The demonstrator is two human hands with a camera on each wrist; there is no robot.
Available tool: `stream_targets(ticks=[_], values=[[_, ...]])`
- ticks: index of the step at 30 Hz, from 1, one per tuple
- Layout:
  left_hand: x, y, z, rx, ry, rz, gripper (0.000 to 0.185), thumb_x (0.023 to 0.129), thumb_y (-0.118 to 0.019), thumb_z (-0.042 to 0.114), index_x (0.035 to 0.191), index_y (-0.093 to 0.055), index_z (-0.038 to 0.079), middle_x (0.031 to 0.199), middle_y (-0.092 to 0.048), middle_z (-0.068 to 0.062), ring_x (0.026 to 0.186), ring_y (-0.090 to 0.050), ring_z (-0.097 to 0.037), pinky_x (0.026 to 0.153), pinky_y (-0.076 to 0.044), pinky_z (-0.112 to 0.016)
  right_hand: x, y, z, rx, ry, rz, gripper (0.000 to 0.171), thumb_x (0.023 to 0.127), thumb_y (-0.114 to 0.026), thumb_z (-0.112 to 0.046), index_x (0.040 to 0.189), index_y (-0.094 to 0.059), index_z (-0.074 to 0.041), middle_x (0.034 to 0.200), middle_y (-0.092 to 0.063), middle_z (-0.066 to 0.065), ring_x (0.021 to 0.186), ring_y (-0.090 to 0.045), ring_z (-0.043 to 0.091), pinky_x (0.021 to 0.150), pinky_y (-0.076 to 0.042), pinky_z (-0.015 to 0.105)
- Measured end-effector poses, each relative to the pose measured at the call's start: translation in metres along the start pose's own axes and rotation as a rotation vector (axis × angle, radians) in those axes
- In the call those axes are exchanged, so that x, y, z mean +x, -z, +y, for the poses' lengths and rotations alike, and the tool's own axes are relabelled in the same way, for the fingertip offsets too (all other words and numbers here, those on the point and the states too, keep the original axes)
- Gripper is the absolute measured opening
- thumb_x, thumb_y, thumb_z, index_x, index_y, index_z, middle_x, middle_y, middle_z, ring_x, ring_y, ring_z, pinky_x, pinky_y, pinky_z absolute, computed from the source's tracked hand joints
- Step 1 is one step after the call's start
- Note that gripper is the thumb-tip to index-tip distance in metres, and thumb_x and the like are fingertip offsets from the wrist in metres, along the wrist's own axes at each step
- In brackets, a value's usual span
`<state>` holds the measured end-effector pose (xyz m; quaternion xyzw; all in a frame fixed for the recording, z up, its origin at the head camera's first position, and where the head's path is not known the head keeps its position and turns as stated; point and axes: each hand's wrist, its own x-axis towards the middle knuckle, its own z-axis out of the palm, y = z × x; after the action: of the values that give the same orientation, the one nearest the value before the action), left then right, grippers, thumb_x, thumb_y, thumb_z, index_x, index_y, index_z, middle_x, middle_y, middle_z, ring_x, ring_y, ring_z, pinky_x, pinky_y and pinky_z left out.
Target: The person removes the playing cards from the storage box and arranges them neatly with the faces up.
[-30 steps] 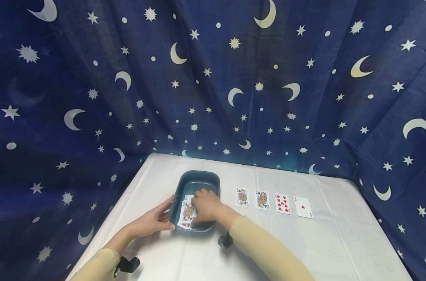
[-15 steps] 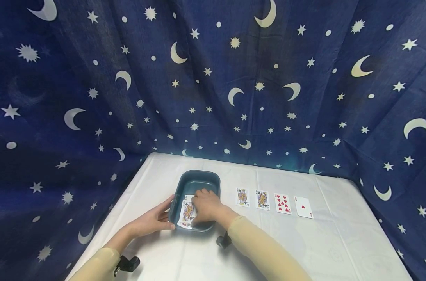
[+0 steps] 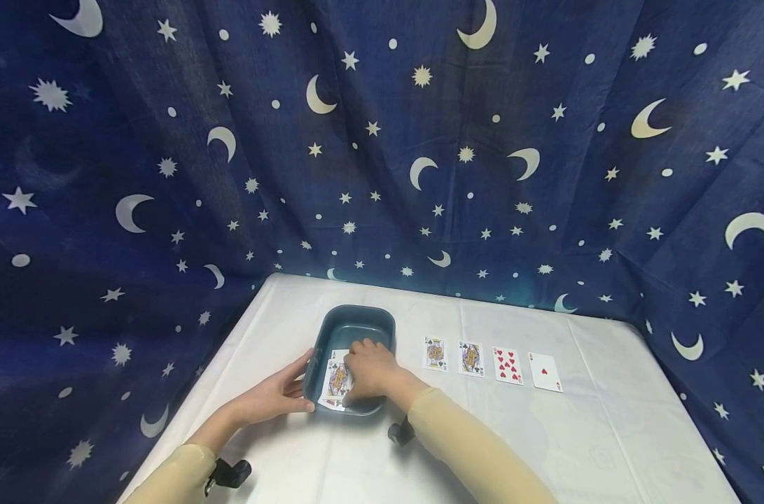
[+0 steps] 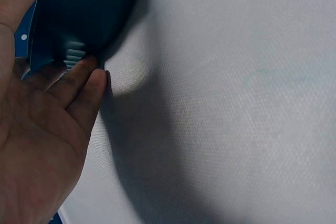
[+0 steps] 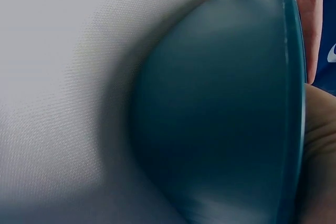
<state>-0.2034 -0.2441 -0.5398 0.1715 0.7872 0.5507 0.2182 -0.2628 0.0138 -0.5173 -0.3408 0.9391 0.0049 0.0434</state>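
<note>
A dark teal plastic bin (image 3: 358,310) stands on the white table, with several overlapping playing cards (image 3: 337,380) face up in it. The uppermost is a court card, with edges of others showing above and below. My right hand (image 3: 370,369) reaches into the bin and holds cards at their right side, thumb at the lower corner; its fingertips are partly hidden. In the right wrist view the bin's wall (image 5: 220,87) hides the hand's work. With straight fingers, my left hand (image 3: 271,397) touches the bin's left side; the left wrist view shows those fingers (image 4: 79,80) against the wall.
Right of the bin, a spaced row lies face up: a black court card (image 3: 435,353), a queen of clubs (image 3: 470,359), a many-pip heart card (image 3: 508,366) and an ace of hearts (image 3: 546,372). Dark blue star-and-moon cloth (image 3: 382,175) hangs behind the white table (image 3: 608,427).
The right wrist has shifted very slightly to the left, the hand staying on the cards in the bin. The left hand, the bin and the card row keep their places.
</note>
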Motion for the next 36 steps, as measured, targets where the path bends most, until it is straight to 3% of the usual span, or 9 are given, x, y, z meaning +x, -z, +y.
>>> stream_targets(ticks=[13,24,36], values=[[0.000,-0.001,-0.001,0.010,0.004,0.002,0.107,0.091,-0.080,0.020,0.167,-0.005,0.019,0.167,-0.016,-0.026,0.143,-0.039,-0.044,0.108,-0.048,-0.032,0.002,-0.001,0.000,0.013,-0.006,-0.012,0.083,0.063,-0.087,-0.069,0.125,-0.070,-0.016,0.122,-0.060,-0.002,0.106,-0.050,0.016,0.102,-0.049,0.039],[0.000,-0.001,0.001,0.005,0.015,0.006,0.106,0.091,-0.080,0.019,0.167,-0.006,0.020,0.168,-0.015,-0.023,0.144,-0.039,-0.043,0.108,-0.048,-0.031,0.001,0.000,0.002,0.055,-0.005,-0.018,0.088,0.065,-0.088,-0.065,0.134,-0.065,-0.017,0.128,-0.060,-0.001,0.111,-0.051,0.017,0.107,-0.047,0.041],[-0.001,-0.002,0.002,0.019,0.018,0.023,0.107,0.089,-0.082,0.022,0.167,-0.008,0.020,0.167,-0.015,-0.025,0.143,-0.040,-0.044,0.111,-0.046,-0.036,-0.011,0.023,0.019,0.149,0.055,0.078,0.088,0.068,-0.089,-0.055,0.142,-0.060,-0.017,0.139,-0.057,0.003,0.127,-0.048,0.023,0.114,-0.041,0.045]])
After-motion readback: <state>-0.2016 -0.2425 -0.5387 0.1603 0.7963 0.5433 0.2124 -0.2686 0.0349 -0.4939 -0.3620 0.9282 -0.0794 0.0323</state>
